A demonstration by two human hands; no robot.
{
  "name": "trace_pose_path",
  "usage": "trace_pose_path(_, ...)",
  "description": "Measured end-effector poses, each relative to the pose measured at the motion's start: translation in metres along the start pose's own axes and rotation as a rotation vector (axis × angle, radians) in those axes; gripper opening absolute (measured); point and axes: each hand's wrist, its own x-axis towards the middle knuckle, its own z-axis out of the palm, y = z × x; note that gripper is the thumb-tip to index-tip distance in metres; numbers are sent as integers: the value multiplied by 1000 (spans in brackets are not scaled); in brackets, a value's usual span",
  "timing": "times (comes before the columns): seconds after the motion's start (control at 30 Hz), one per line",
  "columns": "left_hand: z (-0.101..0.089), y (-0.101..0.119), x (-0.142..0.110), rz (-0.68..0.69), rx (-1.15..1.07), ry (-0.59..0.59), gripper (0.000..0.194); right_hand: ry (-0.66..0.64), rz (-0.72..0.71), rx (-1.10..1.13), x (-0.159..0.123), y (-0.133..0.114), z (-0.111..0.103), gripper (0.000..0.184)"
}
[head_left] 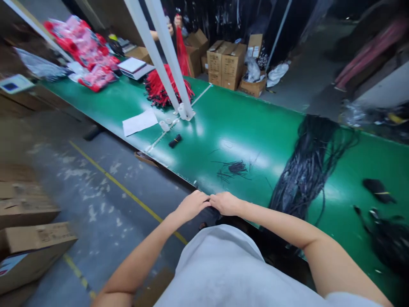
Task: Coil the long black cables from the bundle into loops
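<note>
My left hand [191, 204] and my right hand [226, 203] meet at the near edge of the green table [243, 128], knuckles up and fingers curled downward. What the fingers hold, if anything, is hidden under the hands. Just beyond them lies a small scatter of thin black ties [233, 168]. A big bundle of black cords [306, 166] sprawls to the right of my right hand.
Red cord bundle [159, 89] and a white frame post [166, 55] stand further along the table, with a white paper [139, 122], small white rolls [164, 125] and red packets [86, 51]. Another person's hands [172, 25] hold red cords at the back. Cardboard boxes [28, 247] sit on the floor left.
</note>
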Motion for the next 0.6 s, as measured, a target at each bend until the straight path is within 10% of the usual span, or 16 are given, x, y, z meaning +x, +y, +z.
trace_pose_path(0.17,23,-7,15,-161,-219,-315,28,36,-16,94,3,2,6,23)
trace_pose_path(0.43,54,5,34,-536,-773,175,25,113,596,374,16,8,-3,30)
trace_pose_path(0.6,62,3,68,-567,-1123,94,38,132,769,484,5,22,8,39)
